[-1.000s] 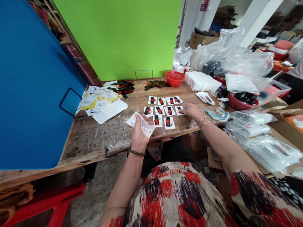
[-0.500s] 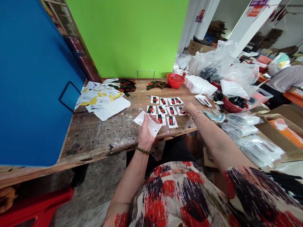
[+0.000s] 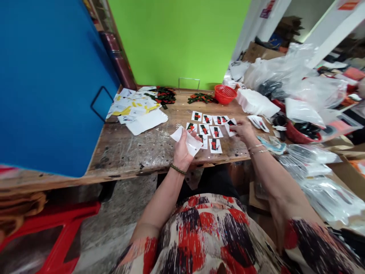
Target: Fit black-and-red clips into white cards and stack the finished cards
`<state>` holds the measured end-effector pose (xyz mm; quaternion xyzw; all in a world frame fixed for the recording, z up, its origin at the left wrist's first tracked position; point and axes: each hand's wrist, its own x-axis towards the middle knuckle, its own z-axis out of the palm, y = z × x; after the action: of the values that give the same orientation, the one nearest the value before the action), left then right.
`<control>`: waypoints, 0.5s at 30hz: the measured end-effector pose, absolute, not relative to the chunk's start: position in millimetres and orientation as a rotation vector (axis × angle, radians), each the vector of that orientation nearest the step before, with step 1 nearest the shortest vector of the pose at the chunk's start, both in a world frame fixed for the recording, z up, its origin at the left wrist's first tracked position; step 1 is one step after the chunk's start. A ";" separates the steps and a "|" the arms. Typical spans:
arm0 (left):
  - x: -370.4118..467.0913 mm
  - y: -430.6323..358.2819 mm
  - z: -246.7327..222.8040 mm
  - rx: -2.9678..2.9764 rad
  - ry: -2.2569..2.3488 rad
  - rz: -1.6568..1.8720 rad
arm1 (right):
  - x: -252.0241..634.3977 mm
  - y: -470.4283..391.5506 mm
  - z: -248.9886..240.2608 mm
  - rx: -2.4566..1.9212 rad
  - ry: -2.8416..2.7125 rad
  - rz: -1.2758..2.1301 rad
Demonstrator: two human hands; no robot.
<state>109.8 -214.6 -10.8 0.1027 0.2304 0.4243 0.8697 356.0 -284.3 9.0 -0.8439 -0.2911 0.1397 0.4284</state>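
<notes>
One little card (image 3: 227, 129) sits crooked, pinched by the right hand (image 3: 245, 133), so it is out of line with the other cards (image 3: 219, 149) on the wooden surface (image 3: 128, 150), while the left hand (image 3: 181, 154) grips a thin white sheet (image 3: 194, 146).

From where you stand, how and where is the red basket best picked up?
Probably by the near rim of the red basket, from the front and slightly above, with the right hand, the nearer one: fingers inside, thumb outside. Its open side faces up, leaving that rim exposed; the green panel rises close behind.
</notes>
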 end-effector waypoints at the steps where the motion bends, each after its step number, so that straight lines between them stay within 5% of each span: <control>1: 111.1 -212.9 -9.1 0.201 0.473 0.895 | 346.2 -288.9 11.7 -1.977 -0.689 0.414; 6: 117.1 -206.4 -5.2 0.137 0.502 0.977 | 264.4 -316.8 15.5 -1.528 -0.775 0.711; 15: 121.2 -219.1 -1.8 0.177 0.377 1.025 | 191.2 -324.9 -11.7 -1.404 -0.653 0.614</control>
<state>121.2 -219.1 -1.8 0.0839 0.1792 0.4866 0.8509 191.2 -324.9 -11.7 -0.6235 -0.2899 0.2726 0.6730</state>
